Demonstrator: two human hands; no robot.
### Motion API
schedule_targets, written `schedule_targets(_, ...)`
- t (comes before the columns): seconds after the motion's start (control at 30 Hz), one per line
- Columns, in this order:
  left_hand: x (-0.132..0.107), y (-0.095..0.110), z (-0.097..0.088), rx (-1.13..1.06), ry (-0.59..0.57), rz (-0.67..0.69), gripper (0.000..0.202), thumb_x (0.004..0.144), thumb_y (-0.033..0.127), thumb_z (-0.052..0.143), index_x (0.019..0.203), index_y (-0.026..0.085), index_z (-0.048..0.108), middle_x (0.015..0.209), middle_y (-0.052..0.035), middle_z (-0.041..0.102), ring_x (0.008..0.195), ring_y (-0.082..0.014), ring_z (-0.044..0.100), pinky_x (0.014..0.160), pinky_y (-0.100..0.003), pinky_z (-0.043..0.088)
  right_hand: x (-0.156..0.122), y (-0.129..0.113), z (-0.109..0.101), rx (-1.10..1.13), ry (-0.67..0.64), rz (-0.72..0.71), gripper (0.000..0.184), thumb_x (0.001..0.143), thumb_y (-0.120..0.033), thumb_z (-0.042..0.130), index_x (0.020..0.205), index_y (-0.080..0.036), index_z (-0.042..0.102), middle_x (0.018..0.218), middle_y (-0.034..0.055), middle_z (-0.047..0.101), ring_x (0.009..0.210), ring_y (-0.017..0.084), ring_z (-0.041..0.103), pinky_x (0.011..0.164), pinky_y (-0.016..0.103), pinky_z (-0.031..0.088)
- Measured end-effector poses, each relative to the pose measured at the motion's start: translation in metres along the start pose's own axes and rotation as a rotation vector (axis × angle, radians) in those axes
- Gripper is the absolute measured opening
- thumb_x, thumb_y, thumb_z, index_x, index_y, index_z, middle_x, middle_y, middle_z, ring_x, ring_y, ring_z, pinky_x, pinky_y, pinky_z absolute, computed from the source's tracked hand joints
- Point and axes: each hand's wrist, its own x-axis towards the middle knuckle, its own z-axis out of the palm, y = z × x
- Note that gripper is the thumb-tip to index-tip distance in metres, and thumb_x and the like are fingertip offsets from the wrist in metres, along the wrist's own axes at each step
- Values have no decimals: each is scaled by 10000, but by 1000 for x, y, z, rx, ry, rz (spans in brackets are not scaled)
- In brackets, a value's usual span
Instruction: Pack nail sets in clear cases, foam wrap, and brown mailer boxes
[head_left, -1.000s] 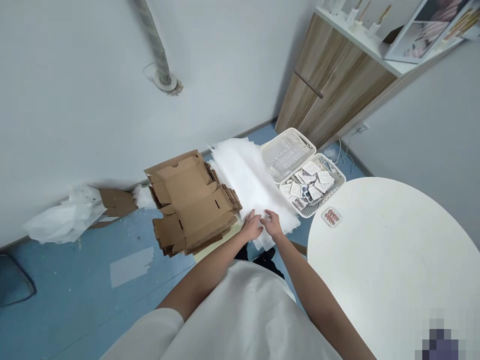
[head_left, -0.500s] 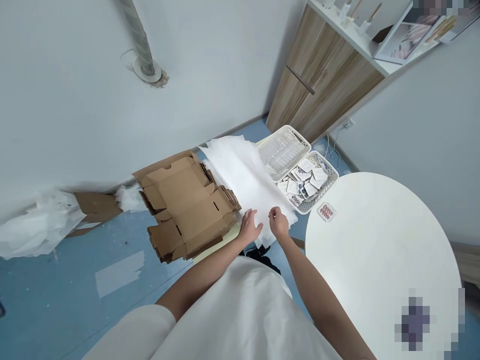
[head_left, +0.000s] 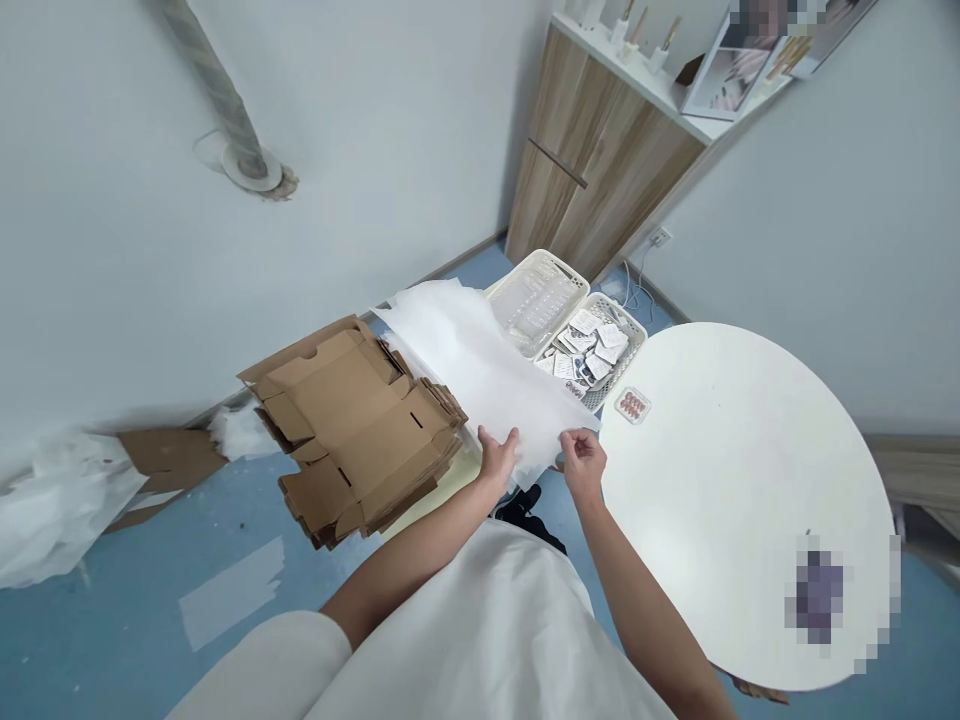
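A stack of thin white paper sheets [head_left: 472,345] lies in front of me. My right hand [head_left: 584,464] pinches the near right corner of the top sheet and holds it slightly lifted toward the round table. My left hand [head_left: 498,462] is over the near edge of the stack, thumb and fingers spread; I cannot tell whether it presses on the paper. Left of the sheets sits a pile of flattened brown cardboard boxes [head_left: 360,415]. Beyond my right hand, a small clear case with reddish press-on nails [head_left: 633,405] lies on the white round table [head_left: 720,450].
Behind the paper stand a white basket of clear plastic trays [head_left: 536,300] and another basket of small white cards and packets [head_left: 637,345]. A wood-grain cabinet [head_left: 600,150] fills the corner. Crumpled white packing material [head_left: 60,500] lies at the far left.
My right hand has moved right, drawing the top sheet's corner toward the table. My left hand's fingers have spread wider. The whole view has shifted slightly.
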Motion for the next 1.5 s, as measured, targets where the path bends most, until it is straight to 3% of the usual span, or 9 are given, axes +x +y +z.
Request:
schedule_targets(0.1,2,2,7,-95,-16,-18,917,733,246,601,1330,255,-95,1279,-148,389,857,-133,602,717,-261,510,-1,2,-21,65,96,24,417,639,-400,627,975,-190,495,894,41,537,728,130,511,666,285,436)
schedule_targets(0.23,0,0,12,125,-118,147,883,671,135,628,1347,244,71,1060,-89,556,690,-95,599,649,-224,512,11,6,-58,157,131,177,820,596,-415,652,1279,-279,221,1192,86,424,890,166,531,696,297,451)
schedule_targets(0.37,-6,-13,20,368,-275,346,852,687,143,589,1352,259,69,1025,-63,560,707,-101,600,681,-248,502,26,12,-90,139,-82,291,683,600,-423,633,1201,-207,391,945,73,601,712,174,576,626,316,461)
schedule_targets(0.5,-14,-27,40,542,-284,484,842,733,174,532,1354,267,-29,1192,-92,474,838,-109,587,781,-273,469,17,32,-121,126,101,288,427,677,-417,525,1017,-160,500,796,67,633,595,148,564,576,294,451)
schedule_targets(0.73,-42,-59,115,839,-437,755,573,780,154,433,1322,223,258,1338,-81,341,1221,-191,337,943,-314,367,-55,101,-200,8,376,197,353,729,-334,437,1058,-208,415,1030,97,568,831,172,566,653,301,462)
schedule_targets(1.0,-80,-121,211,1187,-746,895,411,798,107,356,1195,151,455,1271,-115,401,1218,-213,338,964,-363,355,-113,166,-282,77,462,315,217,735,-333,443,858,-188,547,969,86,587,869,203,567,749,353,458)
schedule_targets(1.13,-89,-144,239,1332,-884,961,391,773,83,364,1141,151,475,1145,-111,475,1049,-198,488,906,-355,407,-142,193,-297,-8,463,361,337,728,-359,461,1001,-188,560,1039,87,586,963,228,543,820,379,436)
schedule_targets(1.27,-86,-160,241,1517,-799,886,406,738,59,390,1136,106,454,1226,-155,388,1085,-232,467,891,-369,410,-162,206,-297,-154,323,359,427,757,-385,428,1130,-197,514,1085,83,576,970,229,546,786,361,454)
schedule_targets(1.5,-82,-170,231,1643,-712,801,575,717,45,395,1277,131,296,1382,-150,196,1238,-236,306,939,-341,362,-128,188,-307,-778,110,154,306,794,-240,389,1029,-254,584,1032,101,551,961,258,500,792,393,385)
